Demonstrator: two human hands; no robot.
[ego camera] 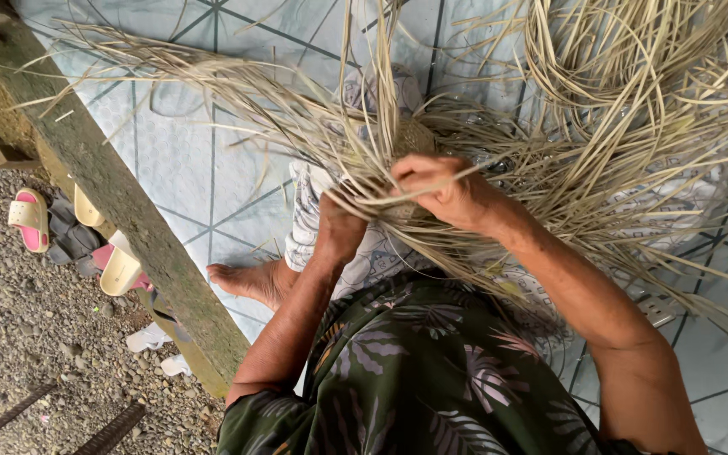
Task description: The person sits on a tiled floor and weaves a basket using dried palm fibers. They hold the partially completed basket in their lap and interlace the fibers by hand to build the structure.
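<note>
A woven piece of pale straw [413, 136] rests on my lap, with long loose strands [238, 88] fanning out to the left and right. My right hand [441, 187] is closed around several strands at the piece's near edge. My left hand [340, 226] grips the strands just below and to the left, partly hidden under them. Both hands sit close together at the middle of the bundle.
A heap of loose straw strips [650, 76] lies at the upper right on the pale tiled floor [187, 168]. My bare foot [250, 280] rests near the floor's mossy concrete edge [120, 202]. Sandals [29, 221] lie on gravel at the left.
</note>
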